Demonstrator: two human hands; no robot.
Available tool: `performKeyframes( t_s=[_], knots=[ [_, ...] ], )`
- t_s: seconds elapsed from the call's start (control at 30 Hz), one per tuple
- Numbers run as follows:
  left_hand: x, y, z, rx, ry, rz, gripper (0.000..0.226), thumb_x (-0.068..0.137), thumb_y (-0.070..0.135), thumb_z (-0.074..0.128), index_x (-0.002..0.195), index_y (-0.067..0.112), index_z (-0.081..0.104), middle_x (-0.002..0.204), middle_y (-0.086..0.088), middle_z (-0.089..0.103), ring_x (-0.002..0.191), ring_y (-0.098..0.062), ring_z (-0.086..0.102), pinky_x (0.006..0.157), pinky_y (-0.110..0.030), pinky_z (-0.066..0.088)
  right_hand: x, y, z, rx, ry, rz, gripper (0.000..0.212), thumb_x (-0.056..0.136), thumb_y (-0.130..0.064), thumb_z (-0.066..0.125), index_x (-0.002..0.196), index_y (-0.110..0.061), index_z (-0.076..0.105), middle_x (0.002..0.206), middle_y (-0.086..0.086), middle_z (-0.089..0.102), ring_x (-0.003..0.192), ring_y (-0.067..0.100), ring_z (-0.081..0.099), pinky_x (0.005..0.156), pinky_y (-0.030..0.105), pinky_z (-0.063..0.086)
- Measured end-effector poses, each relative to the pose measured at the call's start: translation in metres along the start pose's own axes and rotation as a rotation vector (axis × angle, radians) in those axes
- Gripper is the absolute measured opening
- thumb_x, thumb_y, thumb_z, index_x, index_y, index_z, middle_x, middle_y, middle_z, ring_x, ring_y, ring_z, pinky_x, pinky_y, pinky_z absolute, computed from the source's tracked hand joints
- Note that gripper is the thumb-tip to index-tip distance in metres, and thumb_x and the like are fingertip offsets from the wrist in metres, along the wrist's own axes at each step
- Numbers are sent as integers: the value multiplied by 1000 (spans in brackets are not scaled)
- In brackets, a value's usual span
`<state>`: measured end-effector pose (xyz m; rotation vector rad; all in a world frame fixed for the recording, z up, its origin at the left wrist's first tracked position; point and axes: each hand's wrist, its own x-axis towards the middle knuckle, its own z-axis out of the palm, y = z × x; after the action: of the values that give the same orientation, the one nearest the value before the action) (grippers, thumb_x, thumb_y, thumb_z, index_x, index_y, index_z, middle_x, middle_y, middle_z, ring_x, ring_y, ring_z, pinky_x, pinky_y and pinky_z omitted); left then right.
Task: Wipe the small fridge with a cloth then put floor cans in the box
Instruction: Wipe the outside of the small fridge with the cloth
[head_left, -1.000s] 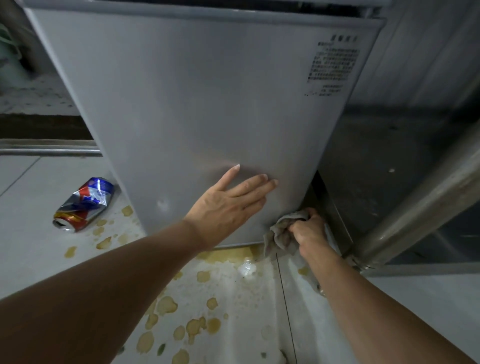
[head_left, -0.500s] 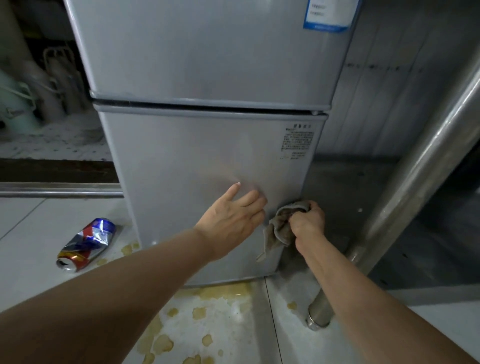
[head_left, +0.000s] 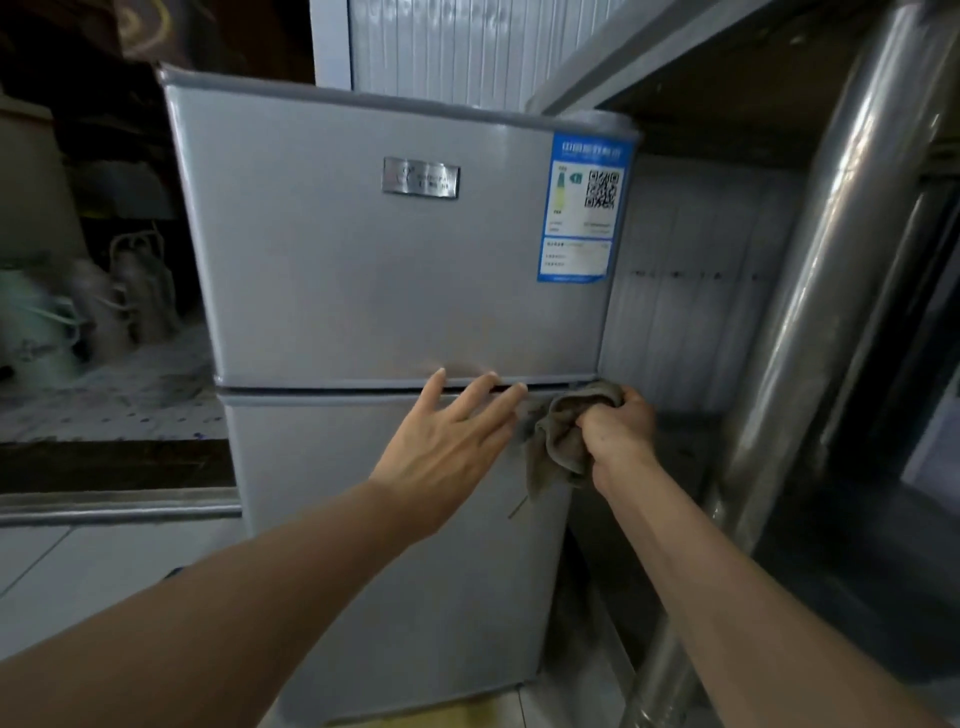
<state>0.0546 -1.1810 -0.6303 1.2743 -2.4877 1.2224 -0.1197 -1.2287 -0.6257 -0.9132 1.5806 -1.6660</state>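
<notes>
The small grey two-door fridge (head_left: 363, 291) fills the middle of the view, with a blue label at its upper right. My left hand (head_left: 447, 436) lies flat with straight fingers against the top of the lower door, fingertips at the gap between the doors. My right hand (head_left: 615, 428) grips a bunched grey-brown cloth (head_left: 558, 436) at the fridge's right edge, level with that gap. No can and no box are in view.
A thick shiny metal post (head_left: 810, 322) rises just right of the fridge. A grooved grey wall panel (head_left: 691, 291) stands behind it. Pale jugs (head_left: 47, 327) sit on a ledge at the left. A yellowish stain (head_left: 483, 712) marks the tiled floor below the fridge.
Both hands have risen from the bottom of the lower door to the gap between the doors, the right one carrying the cloth up the right edge. The view tilted up; the floor can dropped from sight.
</notes>
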Motion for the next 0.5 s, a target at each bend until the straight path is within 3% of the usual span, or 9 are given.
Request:
performKeyframes(
  t_s=[0.07, 0.2, 0.37, 0.43, 0.5],
  knots=[
    [4, -6, -10, -12, 38, 36, 57, 88, 18, 45, 142, 12, 28, 155, -6, 14, 139, -29, 21, 109, -58, 16, -2, -9, 1, 3, 23, -25, 29, 86, 7, 44, 103, -13, 56, 104, 14, 62, 96, 29, 60, 93, 40, 51],
    [13, -19, -28, -63, -15, 95, 53, 85, 12, 32, 138, 10, 29, 147, -9, 25, 130, -30, 30, 109, -54, 16, -3, -29, 2, -90, 107, -158, 29, 86, 4, 45, 106, -10, 59, 101, 9, 61, 85, 18, 54, 77, 22, 42],
    [20, -42, -60, -7, 134, 53, 54, 66, 16, 61, 120, 18, 58, 137, -7, 51, 123, -27, 51, 102, -53, 37, 0, -55, -4, -150, 49, -148, 20, 90, -2, 47, 102, -12, 58, 102, 10, 60, 90, 25, 57, 78, 30, 46],
    [30, -53, -74, -2, 189, -21, 67, 63, 18, 67, 128, 17, 51, 144, -10, 43, 131, -29, 43, 107, -54, 30, 1, -64, -4, -157, -1, -143, 22, 89, 1, 45, 98, -17, 55, 97, 5, 57, 83, 18, 53, 77, 27, 43],
    [45, -67, -87, 10, 232, -111, 77, 69, 15, 60, 140, 15, 30, 154, -12, 21, 140, -32, 22, 112, -54, 13, 2, -75, -3, -155, -32, -160, 28, 87, 4, 45, 102, -17, 54, 99, 4, 57, 89, 19, 54, 81, 29, 44]
  ],
)
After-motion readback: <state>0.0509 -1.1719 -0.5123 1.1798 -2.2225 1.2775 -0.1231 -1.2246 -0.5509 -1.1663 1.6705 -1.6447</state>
